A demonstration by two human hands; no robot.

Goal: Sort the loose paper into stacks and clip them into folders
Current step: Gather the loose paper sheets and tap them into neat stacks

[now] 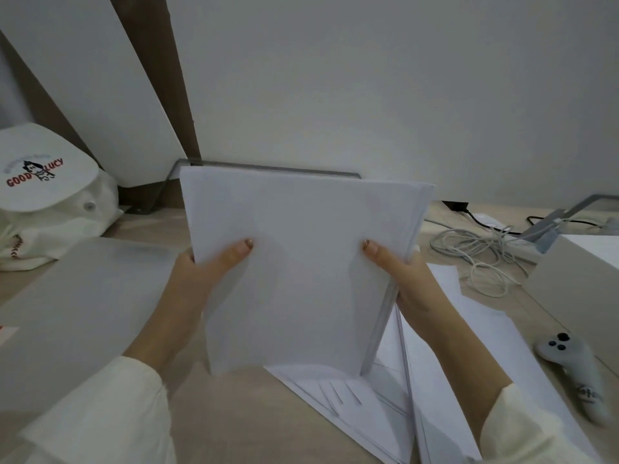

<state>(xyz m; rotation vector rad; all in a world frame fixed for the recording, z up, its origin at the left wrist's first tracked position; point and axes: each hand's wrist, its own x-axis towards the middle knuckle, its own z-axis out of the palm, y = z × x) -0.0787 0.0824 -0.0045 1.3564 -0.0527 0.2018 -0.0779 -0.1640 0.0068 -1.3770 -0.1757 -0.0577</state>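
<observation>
You hold the stack of paper point(294, 262) standing up near the middle of the desk point(234, 413). Your left hand point(201, 266) grips its left side and your right hand point(408, 279) grips its right side, with both thumbs on the front. I think you hold it this way so the sheets can drop and line up. More loose sheets point(435, 380) lie flat under it, toward the near edge. What looks like a folder point(83, 296) lies by the left edge.

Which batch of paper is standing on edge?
The thick centre stack, gripped at both sides by the left hand and right hand; the loose sheets at lower right lie flat on the desk.
</observation>
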